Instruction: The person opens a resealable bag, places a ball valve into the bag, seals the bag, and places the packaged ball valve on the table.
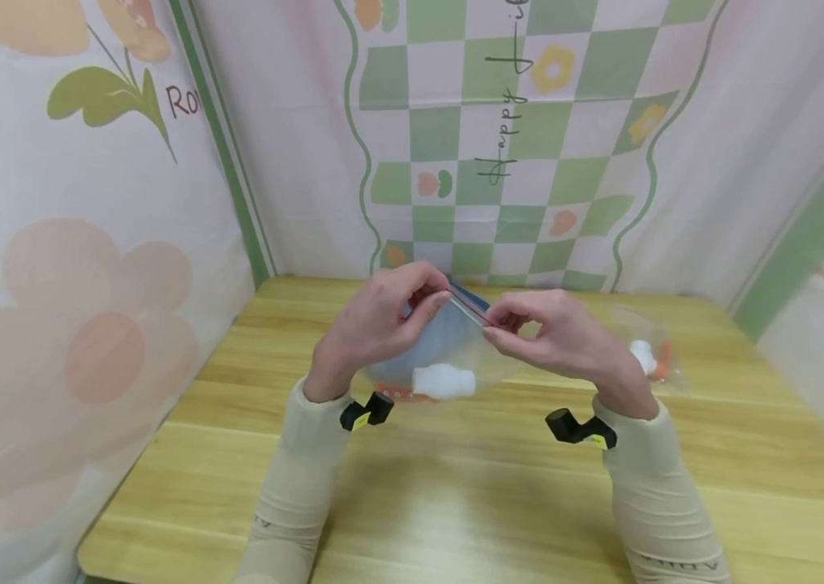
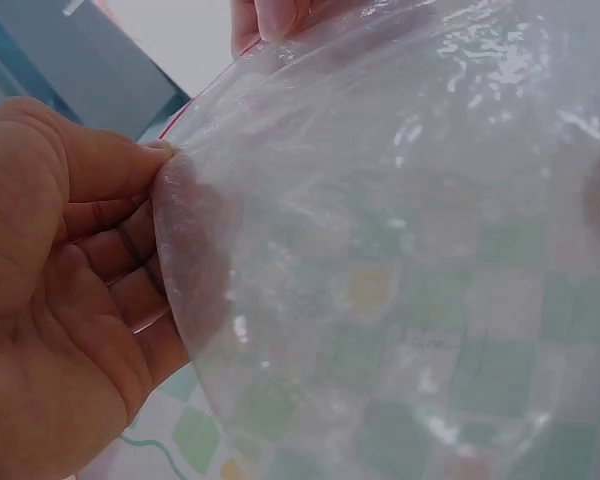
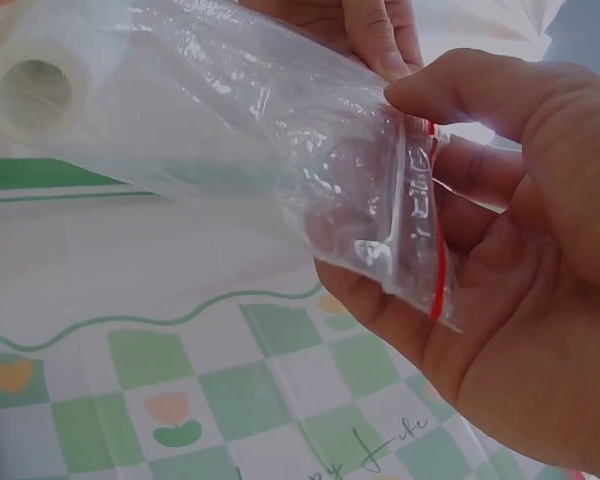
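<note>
A clear zip bag point(image 2: 380, 250) with a red line along its mouth hangs between my two hands. My left hand point(image 1: 386, 312) pinches one end of the bag's top edge between thumb and fingers. The other end is pinched by my right hand point(image 1: 561, 332), whose thumb presses the strip near the red line point(image 3: 439, 270). Low in the bag shows a white bottle-like piece point(image 1: 444, 381) with a round opening, seen in the right wrist view. Something orange-red point(image 1: 392, 392) lies beside it. Whether the bag's seal is closed I cannot tell.
Another clear bag point(image 1: 675, 369) with a white piece point(image 1: 643, 355) and an orange piece point(image 1: 663, 363) lies on the wooden table point(image 1: 456, 487), right of my right hand. A blue item point(image 1: 419, 345) shows behind the held bag. Patterned cloth point(image 1: 434, 134) hangs behind the table.
</note>
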Available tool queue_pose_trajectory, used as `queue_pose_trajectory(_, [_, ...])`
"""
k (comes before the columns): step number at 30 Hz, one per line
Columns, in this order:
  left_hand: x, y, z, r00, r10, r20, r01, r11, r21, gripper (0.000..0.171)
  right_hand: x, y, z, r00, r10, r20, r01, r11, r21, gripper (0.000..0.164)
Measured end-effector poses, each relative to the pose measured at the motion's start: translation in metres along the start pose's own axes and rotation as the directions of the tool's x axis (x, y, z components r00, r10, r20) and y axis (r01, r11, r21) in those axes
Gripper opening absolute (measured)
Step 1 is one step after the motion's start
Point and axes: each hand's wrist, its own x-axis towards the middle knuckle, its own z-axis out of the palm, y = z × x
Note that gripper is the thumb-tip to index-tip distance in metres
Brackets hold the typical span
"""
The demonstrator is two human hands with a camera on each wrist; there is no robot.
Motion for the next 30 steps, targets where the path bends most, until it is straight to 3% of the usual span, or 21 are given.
queue_pose_trajectory(4, [0.0006,0.0023,0.0005,1.000,0.005,0.006,-0.005,1.000,-0.004,0.005,-0.0013,-0.0013,-0.0005,1.000,-0.010,0.005,0.010,1.000,0.012,0.006])
queue_pose_trajectory(12, [0.0001,0.0029,0.0022,1.000,-0.001,0.004,0.001,1.000,-0.025,0.004,-0.0021,-0.0028,-0.0023,0.999,-0.034,-0.002,0.034,0.999,0.009,0.023])
queue_pose_trajectory(19, [0.0005,0.0014,0.0028,1.000,0.003,0.007,-0.003,1.000,-0.014,0.005,-0.0030,-0.0024,-0.0036,1.000,-0.007,-0.008,0.007,1.000,0.027,0.021])
queue_pose_trajectory(30, [-0.0007,-0.0057,-0.0006,1.000,-0.009,-0.003,0.009,1.000,-0.021,0.005,-0.0007,0.0009,-0.0042,0.999,-0.033,-0.001,0.033,0.999,0.013,0.025])
